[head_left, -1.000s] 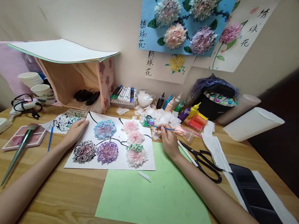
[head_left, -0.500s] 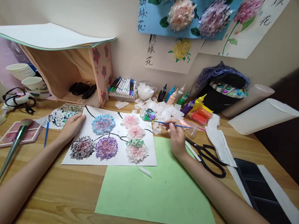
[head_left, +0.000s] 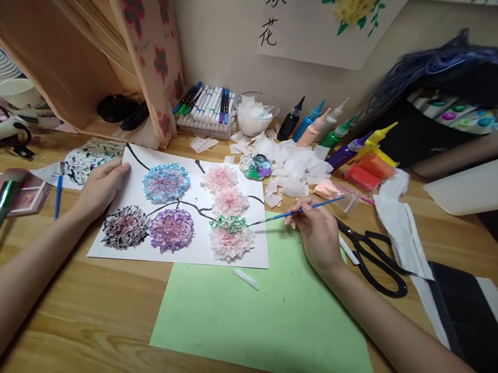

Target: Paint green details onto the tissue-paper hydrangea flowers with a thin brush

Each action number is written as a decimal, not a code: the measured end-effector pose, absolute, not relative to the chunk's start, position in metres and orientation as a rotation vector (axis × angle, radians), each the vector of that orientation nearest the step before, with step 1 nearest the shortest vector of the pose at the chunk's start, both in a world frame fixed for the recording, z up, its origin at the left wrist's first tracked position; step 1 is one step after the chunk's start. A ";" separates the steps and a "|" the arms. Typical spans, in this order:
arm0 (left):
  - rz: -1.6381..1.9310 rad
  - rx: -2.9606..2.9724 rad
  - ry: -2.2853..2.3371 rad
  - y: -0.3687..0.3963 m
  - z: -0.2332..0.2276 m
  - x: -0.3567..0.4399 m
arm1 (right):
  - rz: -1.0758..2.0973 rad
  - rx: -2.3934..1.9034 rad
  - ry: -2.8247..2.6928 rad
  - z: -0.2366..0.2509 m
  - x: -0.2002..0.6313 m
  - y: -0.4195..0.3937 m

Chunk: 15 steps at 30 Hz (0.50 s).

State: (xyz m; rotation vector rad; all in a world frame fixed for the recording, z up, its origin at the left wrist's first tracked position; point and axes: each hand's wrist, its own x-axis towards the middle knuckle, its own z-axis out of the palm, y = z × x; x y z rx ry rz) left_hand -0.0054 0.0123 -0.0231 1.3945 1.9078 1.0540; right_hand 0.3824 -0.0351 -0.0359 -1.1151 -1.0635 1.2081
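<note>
My left hand (head_left: 106,185) grips the left edge of a white sheet of paper (head_left: 202,251) that bears black branches and several raised paper flowers. Between the fingers of my right hand (head_left: 316,231) is a thin blue paintbrush (head_left: 290,212), its tip beside the flower with green-edged petals (head_left: 230,239) at the lower right. The rest of that flower is pale pink. Other blooms are a blue-tipped flower (head_left: 166,183), a black-tipped flower (head_left: 125,227) and a purple-tipped flower (head_left: 172,230). A small palette (head_left: 255,166) with green, purple and dark paint lies behind the sheet.
Under the right hand lies a green sheet (head_left: 264,329). Black scissors (head_left: 376,255) are to its right. Paint bottles (head_left: 311,122), paper scraps (head_left: 297,167), a glass bowl (head_left: 254,113) and markers (head_left: 207,107) line the back. At left lies a large makeup-style brush (head_left: 2,214).
My right hand has brought the paintbrush from the palette down to the green-edged flower. The camera view has tipped downward and closer. My left hand still holds the sheet.
</note>
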 end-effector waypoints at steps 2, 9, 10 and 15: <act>1.077 1.360 1.881 0.013 -0.026 -0.008 | 1.212 -1.120 -1.103 -0.037 0.383 -0.036; 1.102 1.383 1.817 0.015 -0.038 -0.021 | 1.148 -1.113 -1.110 -0.038 0.384 -0.038; 1.104 1.386 1.823 0.015 -0.038 -0.022 | 1.153 -1.109 -1.110 -0.038 0.384 -0.038; 1.114 1.404 1.855 0.016 -0.040 -0.024 | 1.172 -1.106 -1.106 -0.037 0.384 -0.038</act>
